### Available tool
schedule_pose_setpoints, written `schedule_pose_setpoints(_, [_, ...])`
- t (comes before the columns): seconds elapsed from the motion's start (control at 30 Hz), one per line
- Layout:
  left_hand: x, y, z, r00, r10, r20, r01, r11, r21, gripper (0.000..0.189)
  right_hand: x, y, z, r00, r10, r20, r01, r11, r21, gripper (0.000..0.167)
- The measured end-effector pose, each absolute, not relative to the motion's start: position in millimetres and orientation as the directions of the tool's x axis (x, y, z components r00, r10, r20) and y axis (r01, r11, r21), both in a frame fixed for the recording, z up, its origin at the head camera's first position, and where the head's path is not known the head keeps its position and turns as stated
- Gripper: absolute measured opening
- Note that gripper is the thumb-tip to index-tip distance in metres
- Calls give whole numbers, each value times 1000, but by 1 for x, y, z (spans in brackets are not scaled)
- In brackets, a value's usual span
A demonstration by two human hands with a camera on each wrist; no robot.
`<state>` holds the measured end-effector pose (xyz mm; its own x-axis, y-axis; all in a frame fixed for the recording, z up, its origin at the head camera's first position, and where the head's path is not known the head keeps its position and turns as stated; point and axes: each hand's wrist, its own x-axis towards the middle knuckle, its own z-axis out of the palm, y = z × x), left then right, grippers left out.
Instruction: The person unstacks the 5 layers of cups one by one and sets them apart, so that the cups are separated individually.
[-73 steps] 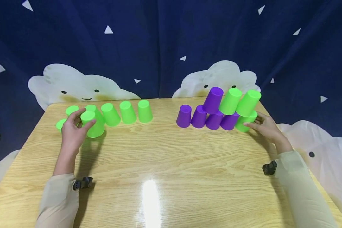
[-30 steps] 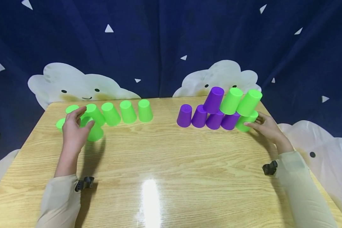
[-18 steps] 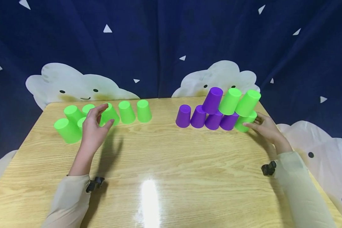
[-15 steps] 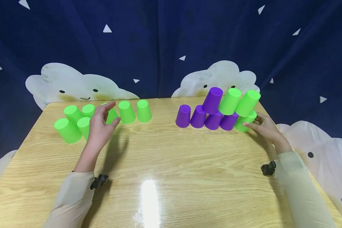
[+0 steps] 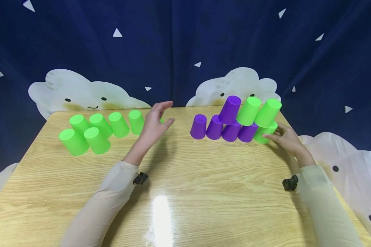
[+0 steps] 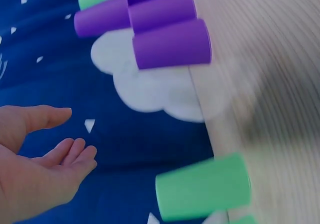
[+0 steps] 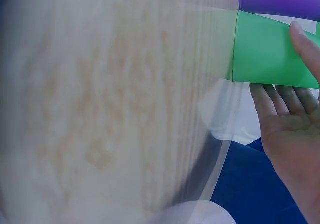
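My left hand (image 5: 154,124) hovers over the back of the table, thumb and fingers apart, holding nothing. Behind it, the rightmost green cup (image 5: 161,120) of the left group is mostly hidden; the left wrist view shows a green cup (image 6: 202,189) apart from the hand. My right hand (image 5: 288,140) grips the green cup (image 5: 261,136) at the right end of a bottom row, thumb on its front and fingers at its side. Left of it in that row stand several upside-down purple cups (image 5: 198,127). On top rest a purple cup (image 5: 230,110) and two green cups (image 5: 249,110).
Several upside-down green cups (image 5: 119,124) stand at the table's back left, two of them (image 5: 74,142) nearer the front. A dark blue curtain (image 5: 173,51) with white clouds hangs behind the wooden table (image 5: 204,192).
My left hand has let go of a green cup at the front of the left group, leaving it standing there, and has moved right. My right hand stays at its cup.
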<state>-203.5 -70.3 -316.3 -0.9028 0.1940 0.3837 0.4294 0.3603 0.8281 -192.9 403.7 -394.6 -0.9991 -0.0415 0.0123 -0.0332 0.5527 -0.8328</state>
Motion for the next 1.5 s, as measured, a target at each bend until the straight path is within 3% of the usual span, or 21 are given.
schedule_pose_setpoints(0.4, [-224, 17, -312, -867, 358, 347, 448, 256, 856, 48, -191, 404, -395, -999, -46, 14, -38, 555, -831, 65])
schedule_pose_setpoints(0.8, [-240, 73, -299, -859, 387, 336, 460, 292, 839, 54, -191, 407, -397, -997, -67, 34, -66, 568, -820, 66])
schedule_pose_setpoints(1.5, [-250, 101, -303, -855, 396, 334, 469, 317, 824, 54, -192, 406, -397, -998, -55, 38, -62, 543, -837, 64])
